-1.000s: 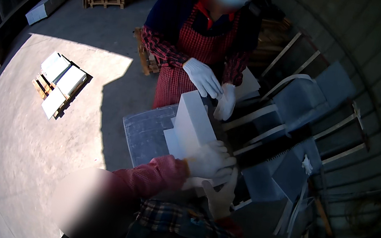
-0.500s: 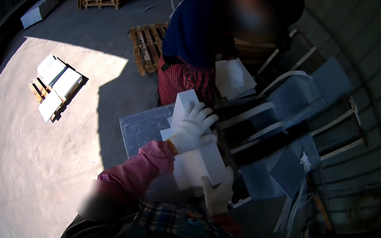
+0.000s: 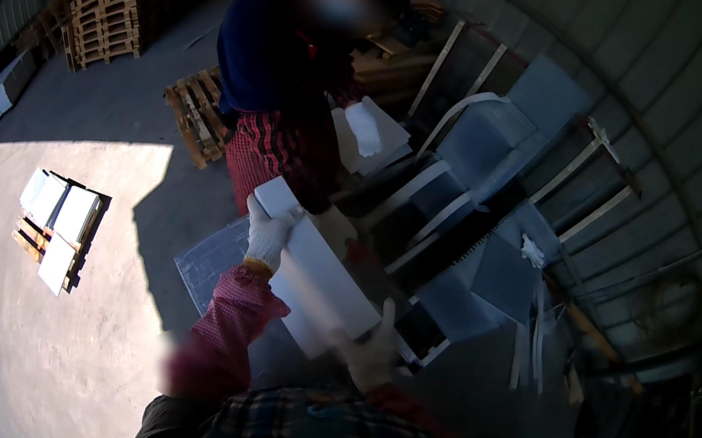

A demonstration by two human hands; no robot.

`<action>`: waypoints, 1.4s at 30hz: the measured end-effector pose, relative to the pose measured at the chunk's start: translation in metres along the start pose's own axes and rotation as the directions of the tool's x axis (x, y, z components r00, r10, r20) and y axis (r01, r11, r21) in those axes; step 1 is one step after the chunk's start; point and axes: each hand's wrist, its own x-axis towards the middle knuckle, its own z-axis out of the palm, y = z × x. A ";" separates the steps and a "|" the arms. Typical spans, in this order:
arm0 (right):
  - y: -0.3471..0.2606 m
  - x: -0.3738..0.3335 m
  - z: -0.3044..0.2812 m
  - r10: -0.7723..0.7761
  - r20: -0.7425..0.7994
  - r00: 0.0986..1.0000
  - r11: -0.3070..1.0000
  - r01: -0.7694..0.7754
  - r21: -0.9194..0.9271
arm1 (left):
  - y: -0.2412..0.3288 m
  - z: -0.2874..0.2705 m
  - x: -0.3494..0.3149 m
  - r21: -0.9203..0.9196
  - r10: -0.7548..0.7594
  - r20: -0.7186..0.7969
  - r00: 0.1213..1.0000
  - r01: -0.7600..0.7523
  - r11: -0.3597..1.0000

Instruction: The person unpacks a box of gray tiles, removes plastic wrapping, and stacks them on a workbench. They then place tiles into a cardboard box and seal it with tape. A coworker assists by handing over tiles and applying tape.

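A long white panel [image 3: 322,293] lies slantwise in front of me over a grey tabletop [image 3: 209,265]. My left hand [image 3: 268,233], in a white knitted glove, is closed on the panel's far left part, fingers curled over its surface. Beside the panel's near right corner is my right hand [image 3: 370,352], also gloved, its fingers spread and thumb raised. It is slightly blurred, and whether it touches the panel I cannot tell. A smaller white face [image 3: 279,196] shows at the panel's far end, just beyond my left hand.
Across the table stands a co-worker [image 3: 276,86], one gloved hand [image 3: 366,129] on white sheets [image 3: 392,138]. To the right are a metal rack with grey sheets [image 3: 473,156] and a crumpled glove [image 3: 533,251]. Wooden pallets [image 3: 110,21] and a loaded pallet [image 3: 60,212] stand left.
The view has shifted right. The white piece, folded upright before, now stretches out flatter and longer. My left hand has gone from flat on top to gripping its left side; my right hand's fingers have spread.
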 end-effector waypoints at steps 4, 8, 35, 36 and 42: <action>0.038 0.001 0.019 0.041 0.005 0.999 0.977 -0.041 0.211 | 0.003 0.005 -0.003 -0.026 -0.015 0.020 1.000 0.015 1.000; 0.054 0.007 0.031 0.138 0.102 0.985 0.988 -0.144 0.054 | -0.001 -0.002 0.000 -0.049 -0.001 0.016 1.000 0.001 0.999; 0.095 0.042 -0.002 0.059 0.040 0.997 0.998 -0.059 -0.010 | -0.024 0.050 0.017 0.059 0.006 0.012 1.000 -0.007 0.998; 0.095 0.046 -0.004 0.084 0.060 0.995 0.996 -0.085 0.024 | -0.022 0.056 0.017 0.087 0.019 0.003 1.000 -0.020 0.996; 0.102 0.062 -0.020 0.143 0.108 0.984 0.986 -0.151 0.070 | -0.013 0.081 0.009 0.096 0.006 -0.019 1.000 -0.004 0.995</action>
